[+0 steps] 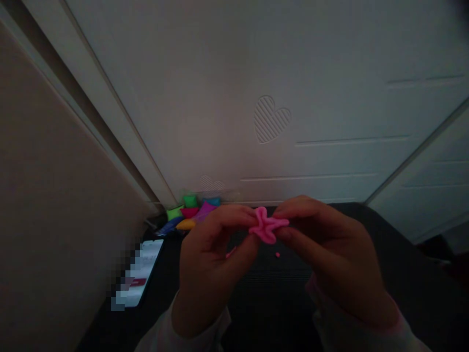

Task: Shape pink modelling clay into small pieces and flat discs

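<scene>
A small pink clay shape (266, 226) with several lobes is held up between both hands over a dark table (384, 254). My left hand (210, 264) pinches its left side with thumb and fingers closed on it. My right hand (330, 254) pinches its right side the same way. A tiny pink crumb (277, 254) lies on the table just below the shape. The scene is dim.
Several small coloured clay packs (192, 213) (green, red, magenta, yellow, blue) lie at the table's far left edge by the white panelled wall (293, 98). A phone (141, 274) with a lit screen lies at the left.
</scene>
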`<state>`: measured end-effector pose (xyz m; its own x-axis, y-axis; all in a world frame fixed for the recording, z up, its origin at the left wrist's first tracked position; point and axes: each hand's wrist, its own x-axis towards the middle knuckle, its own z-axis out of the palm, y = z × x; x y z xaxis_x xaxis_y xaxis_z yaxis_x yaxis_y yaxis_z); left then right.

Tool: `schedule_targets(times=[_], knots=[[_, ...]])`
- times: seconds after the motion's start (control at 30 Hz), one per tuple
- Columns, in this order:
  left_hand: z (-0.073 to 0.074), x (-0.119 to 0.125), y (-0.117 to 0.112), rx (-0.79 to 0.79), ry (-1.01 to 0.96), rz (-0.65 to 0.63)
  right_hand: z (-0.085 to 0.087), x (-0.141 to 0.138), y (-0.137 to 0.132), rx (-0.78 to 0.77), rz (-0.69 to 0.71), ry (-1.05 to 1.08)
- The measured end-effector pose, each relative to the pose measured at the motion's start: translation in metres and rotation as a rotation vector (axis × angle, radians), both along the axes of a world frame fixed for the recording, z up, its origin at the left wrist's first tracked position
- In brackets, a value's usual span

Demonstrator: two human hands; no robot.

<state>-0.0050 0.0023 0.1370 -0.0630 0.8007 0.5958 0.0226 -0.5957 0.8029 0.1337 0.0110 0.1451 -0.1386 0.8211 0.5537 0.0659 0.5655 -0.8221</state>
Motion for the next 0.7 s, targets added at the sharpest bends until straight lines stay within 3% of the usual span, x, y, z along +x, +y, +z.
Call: schedule_targets(times=[0.2,0.4,0.6,0.7], knots=[[0.001,0.003,-0.001,0.027,0.017,0.005,0.0,0.0,-0.003,0.124,-0.104,-0.107],[0.004,-0.008,0.0,-0.05,-0.048,-0.25,0.004,0.005,-0.005,0.134,-0.06,-0.196],[0.01,-0.012,0.0,-0.017,0.22,-0.184,0.005,0.007,-0.005,0.075,-0.04,-0.141],[0.01,-0.01,-0.002,0.045,0.201,-0.103,0.003,0.005,-0.006,0.043,-0.071,-0.068]])
